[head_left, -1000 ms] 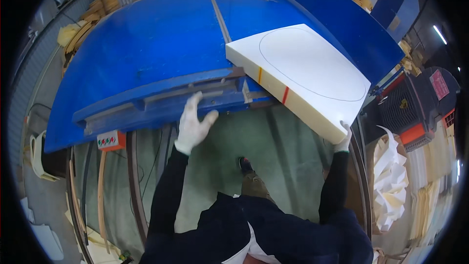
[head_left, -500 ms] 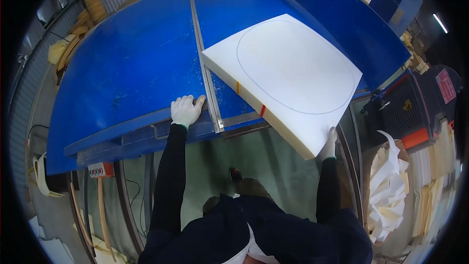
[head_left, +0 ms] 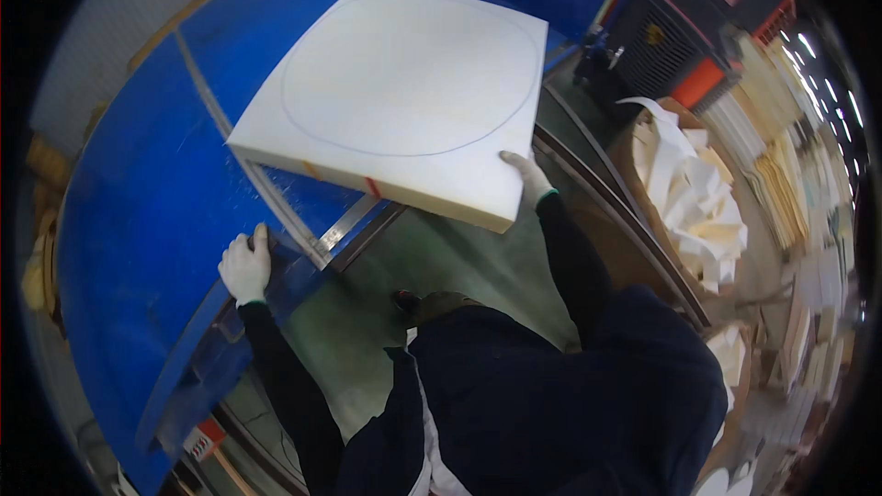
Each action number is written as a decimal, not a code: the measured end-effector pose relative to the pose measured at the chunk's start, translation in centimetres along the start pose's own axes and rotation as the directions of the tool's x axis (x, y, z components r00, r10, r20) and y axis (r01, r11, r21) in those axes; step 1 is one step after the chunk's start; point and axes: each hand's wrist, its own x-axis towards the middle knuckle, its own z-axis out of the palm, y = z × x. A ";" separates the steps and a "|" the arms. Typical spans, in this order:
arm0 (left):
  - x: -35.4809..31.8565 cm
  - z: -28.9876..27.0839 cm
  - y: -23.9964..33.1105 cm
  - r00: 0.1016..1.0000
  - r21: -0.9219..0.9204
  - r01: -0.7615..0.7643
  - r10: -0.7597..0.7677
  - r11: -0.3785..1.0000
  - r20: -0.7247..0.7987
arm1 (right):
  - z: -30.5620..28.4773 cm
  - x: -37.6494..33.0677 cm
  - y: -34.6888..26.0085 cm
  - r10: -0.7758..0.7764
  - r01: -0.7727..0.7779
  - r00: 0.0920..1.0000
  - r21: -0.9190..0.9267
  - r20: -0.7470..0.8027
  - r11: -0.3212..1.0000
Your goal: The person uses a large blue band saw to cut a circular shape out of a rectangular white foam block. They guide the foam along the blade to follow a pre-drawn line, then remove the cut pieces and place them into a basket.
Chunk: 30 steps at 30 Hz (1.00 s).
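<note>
A thick white foam block [head_left: 413,73] with a large oval drawn on its top lies on the blue table [head_left: 138,202], its near right corner jutting past the table's front edge. Yellow and red marks show on its near side. My gloved right hand [head_left: 528,176] grips that jutting corner, thumb on top and fingers hidden underneath. Over the table's front edge, left of the metal strip [head_left: 276,197], my gloved left hand [head_left: 245,266] is closed, its thumb pointing forward. A metal ruler [head_left: 351,220] runs along the front edge, close to the block.
To the right stand a dark machine with an orange panel [head_left: 680,28] and a box of white offcuts [head_left: 684,188]. Stacked foam sheets [head_left: 781,184] lie beyond. A red control box [head_left: 204,439] sits below the table at lower left. Curved dark rails [head_left: 625,220] run beside my right arm.
My view has turned to the right, so the table and block appear farther left. Both hands keep their holds; the block's left corner stays by the metal strip.
</note>
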 end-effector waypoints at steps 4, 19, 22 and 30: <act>-0.2 -0.3 -0.4 0.999 0.023 -0.007 0.008 1.000 -0.031 | 2.2 -2.6 -0.9 0.009 -0.009 1.000 0.001 -0.015 1.000; -0.3 -4.5 -0.1 0.963 -0.156 -0.206 0.171 0.966 -0.208 | 10.3 -5.2 -3.9 0.232 -0.233 0.972 0.018 0.028 0.972; -0.1 -4.7 0.0 0.965 -0.174 -0.210 0.175 0.962 -0.198 | 13.4 -3.9 -4.9 0.277 -0.275 0.959 -0.035 0.053 0.961; 0.6 -5.3 0.4 0.993 -0.250 -0.107 0.092 0.962 -0.072 | 16.2 6.0 -3.1 0.310 -0.187 0.936 -0.508 0.168 0.841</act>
